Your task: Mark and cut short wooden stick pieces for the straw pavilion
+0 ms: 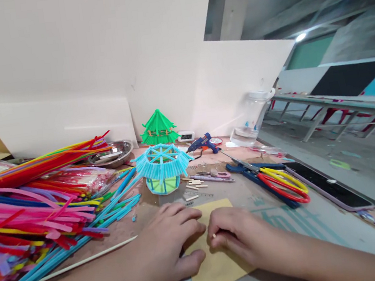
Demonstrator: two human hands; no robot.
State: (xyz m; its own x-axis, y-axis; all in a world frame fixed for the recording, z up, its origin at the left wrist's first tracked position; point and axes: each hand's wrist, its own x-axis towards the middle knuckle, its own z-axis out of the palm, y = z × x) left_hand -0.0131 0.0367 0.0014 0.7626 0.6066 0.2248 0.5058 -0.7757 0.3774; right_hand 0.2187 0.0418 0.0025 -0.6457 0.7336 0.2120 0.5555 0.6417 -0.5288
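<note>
My right hand [239, 235] is closed over the tan paper sheet [221, 269], pinching a small wooden stick [214, 236]; only its pale end shows. My left hand [174, 239] lies palm down at the sheet's left edge, fingers apart, with nothing visible in it. Beyond the hands stands a pavilion model [162, 167] made of blue pipe cleaners with a light green base. Short cut wooden sticks [195, 184] lie between the model and the paper. A long thin wooden stick [92, 256] runs out from under my left forearm.
Bundles of coloured pipe cleaners [33, 207] cover the left side, near a metal bowl [116, 152]. Behind are a green roof model [159, 128], a blue glue gun [205, 143] and a plastic jug [250, 118]. Scissors [279, 183] and a phone [328, 184] lie on the right.
</note>
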